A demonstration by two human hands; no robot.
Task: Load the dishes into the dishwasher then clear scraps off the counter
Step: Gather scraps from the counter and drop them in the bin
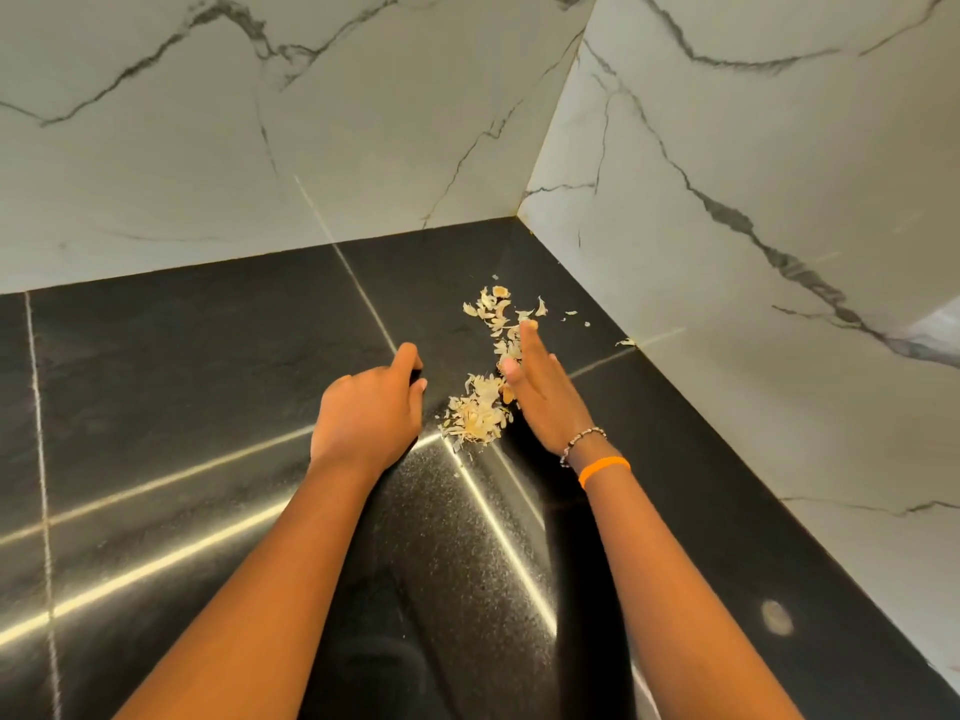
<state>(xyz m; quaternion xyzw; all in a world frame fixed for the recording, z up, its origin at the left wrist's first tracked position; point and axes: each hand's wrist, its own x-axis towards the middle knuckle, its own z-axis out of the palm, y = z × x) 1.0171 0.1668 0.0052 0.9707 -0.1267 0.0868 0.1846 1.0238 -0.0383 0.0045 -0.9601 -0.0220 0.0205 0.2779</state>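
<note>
Two bare forearms are reaching forward from the near edge over the dark counter, and the scraps are lying between and just beyond the hands, so the clearing half of the task looks to be the one in hand; no dishes or dishwasher are showing here. The left hand is hovering or resting palm-down on the counter with its fingers loosely curled downward, holding nothing that can be seen. The right hand, wearing a bead bracelet and an orange band at the wrist, is standing on its edge like a blade, its fingers straight and together, gripping nothing and pressing against the right side of the scraps. The nearer heap of scraps, pale dry peelings, is sitting just left of the right palm and just right of the left hand, so both hands are bracketing it. A looser trail of scraps is running farther back toward the corner where the two marble walls meet, its long axis pointing away from the person and lying just past the right fingertips. A few stray flakes are lying farther right, near the foot of the right wall. The right hand is nearer to the far trail, so a sweep leftward and nearward would likely gather it into the heap.
</note>
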